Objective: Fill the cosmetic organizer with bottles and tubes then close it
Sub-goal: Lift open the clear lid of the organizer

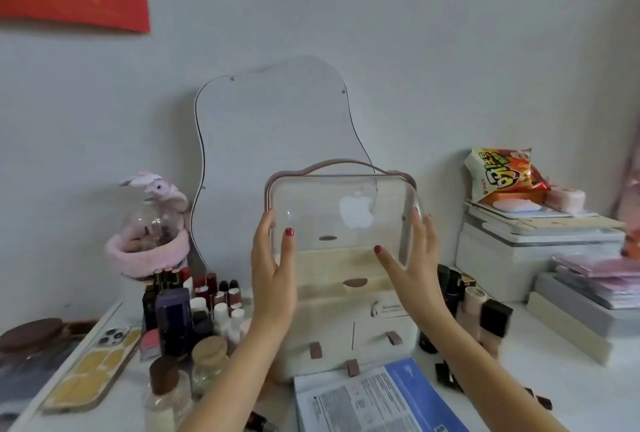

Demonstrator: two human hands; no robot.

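At centre frame the cosmetic organizer (346, 321) stood on a crowded white desk (571, 390), its clear lid (343, 220) raised. The lid was gripped at both side edges by the left hand (273, 272) and right hand (412, 265). It was judged light, rigid, slippery, best held by its rims. Bottles (194, 310) were clustered lower left; a pale wall (450, 51) was behind.

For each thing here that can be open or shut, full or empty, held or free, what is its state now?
clear lid: raised, held at both sides
left hand: gripping the lid's left edge
right hand: gripping the lid's right edge
cosmetic organizer: open, top compartment looks empty
drawers: shut
bottles and tubes: standing outside on the table
phone: lying face down
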